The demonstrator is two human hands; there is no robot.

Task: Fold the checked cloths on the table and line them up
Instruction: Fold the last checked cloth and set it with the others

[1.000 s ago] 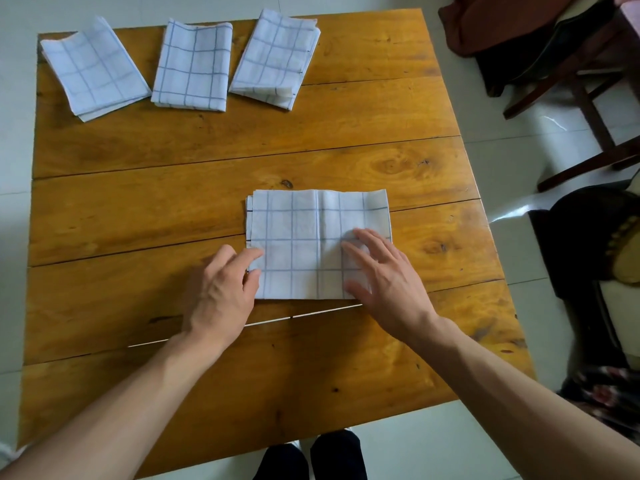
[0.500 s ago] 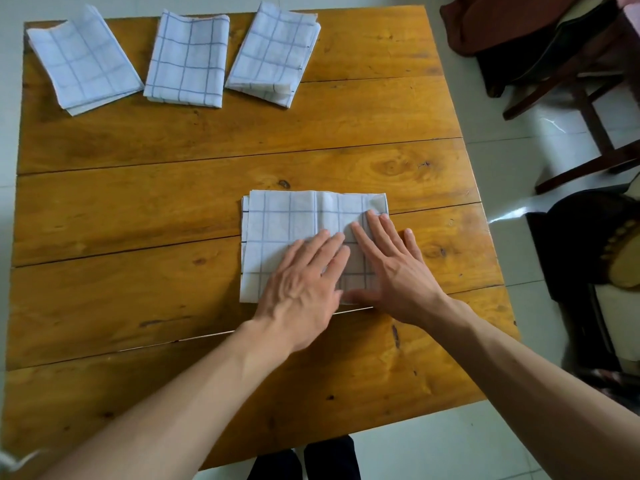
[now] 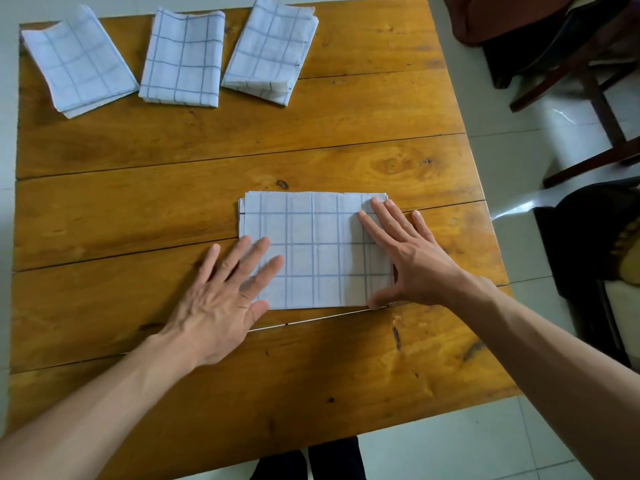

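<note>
With the left hand [image 3: 221,299] moved from the middle of the folded cloth [image 3: 315,251] to its left edge, both hands, right hand [image 3: 412,258] included, press flat with straight fingers at the surface's centre, indicating smoothing before placement beside the three cloths [image 3: 180,60] along the far edge.

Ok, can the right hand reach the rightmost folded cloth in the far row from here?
Probably yes: the right hand lies flat on the near cloth, and only bare table separates it from the rightmost cloth.
</note>
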